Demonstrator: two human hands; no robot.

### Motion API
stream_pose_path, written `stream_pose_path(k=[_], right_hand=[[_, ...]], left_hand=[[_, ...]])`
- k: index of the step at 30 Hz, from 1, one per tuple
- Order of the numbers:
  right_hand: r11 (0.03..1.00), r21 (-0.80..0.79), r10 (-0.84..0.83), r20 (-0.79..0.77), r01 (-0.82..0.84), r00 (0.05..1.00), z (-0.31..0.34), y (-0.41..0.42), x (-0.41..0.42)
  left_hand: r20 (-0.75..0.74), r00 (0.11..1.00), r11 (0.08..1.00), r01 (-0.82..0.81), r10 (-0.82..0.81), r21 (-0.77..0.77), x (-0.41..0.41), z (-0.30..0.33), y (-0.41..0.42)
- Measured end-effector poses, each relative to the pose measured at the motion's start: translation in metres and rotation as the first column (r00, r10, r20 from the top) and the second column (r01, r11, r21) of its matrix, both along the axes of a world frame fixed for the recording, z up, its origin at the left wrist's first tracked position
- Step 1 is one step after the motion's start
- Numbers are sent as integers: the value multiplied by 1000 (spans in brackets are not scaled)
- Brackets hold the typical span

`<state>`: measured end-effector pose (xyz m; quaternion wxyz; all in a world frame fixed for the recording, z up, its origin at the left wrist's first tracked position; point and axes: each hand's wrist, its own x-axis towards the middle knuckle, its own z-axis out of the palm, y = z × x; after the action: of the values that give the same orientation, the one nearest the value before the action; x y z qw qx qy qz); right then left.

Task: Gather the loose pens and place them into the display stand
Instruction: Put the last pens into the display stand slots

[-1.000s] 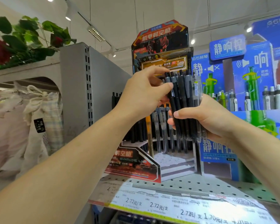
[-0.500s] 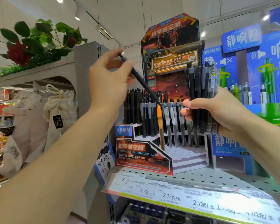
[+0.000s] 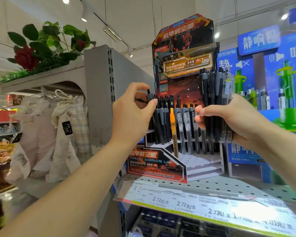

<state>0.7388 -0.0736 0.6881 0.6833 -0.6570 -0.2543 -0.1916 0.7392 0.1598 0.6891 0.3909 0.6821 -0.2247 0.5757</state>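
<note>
A red and black cardboard display stand [image 3: 156, 165] sits on the shelf, its stepped tiers filled with several upright black and clear pens and one orange pen [image 3: 172, 124]. My left hand [image 3: 132, 115] pinches the top of a single black pen [image 3: 155, 122] at the stand's left rear tier, the pen leaning among those in the stand. To the right of the stand my right hand [image 3: 232, 122] grips a bundle of black and grey pens [image 3: 214, 103], held upright in front of the stand's right side.
The perforated white shelf [image 3: 229, 187] carries a price strip [image 3: 195, 204] along its front. A blue display [image 3: 263, 100] with green and grey pens stands right of the stand. A grey shelf end panel [image 3: 99, 93], hanging cloth bags [image 3: 61, 134] and artificial roses [image 3: 41, 48] are to the left.
My left hand has taken one black pen from the bundle, swung it left and down, and now has it standing in the stand's left rear tier. The right hand stays with the bundle.
</note>
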Motion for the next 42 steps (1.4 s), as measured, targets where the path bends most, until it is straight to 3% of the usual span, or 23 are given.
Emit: stream_pose_path(k=[6,11,17,20,22,25,28,34,37,42], right_hand=[[1000,4,6,7,-6,1000,0,-1,0],[1000,20,18,-13,-17,1000,1,-2,0],[999,50,14,-9,-13,1000,1,-2,2],[997,75,19,-18,-18,1000,1,-3,2],[996,90,19,-12,-18,1000,1,-4,2],[992,124,18,12,-19,1000,1,-4,0],[989,150,11,23,-14,1000,2,-6,-1],[988,154,-8,14,6,1000,2,-5,-1],[987,158,-5,16,2,1000,3,-4,0],[986,166,5,4,-5,1000,1,-5,1]], left_hand=[[-38,994,988,-96,101,123,3,4,-3],[-180,940,914,-217,291,344,11,8,-5],[-174,942,915,-215,286,342,13,27,-13],[-269,935,907,-108,232,407,16,45,-27],[-316,910,850,-68,266,522,19,57,-38],[-279,861,659,-85,426,747,22,71,-52],[-293,780,504,-32,553,863,25,79,-62],[-284,707,419,-20,648,908,25,86,-71],[-274,732,480,-83,624,873,25,87,-72],[-282,855,763,-183,435,620,17,99,-62]])
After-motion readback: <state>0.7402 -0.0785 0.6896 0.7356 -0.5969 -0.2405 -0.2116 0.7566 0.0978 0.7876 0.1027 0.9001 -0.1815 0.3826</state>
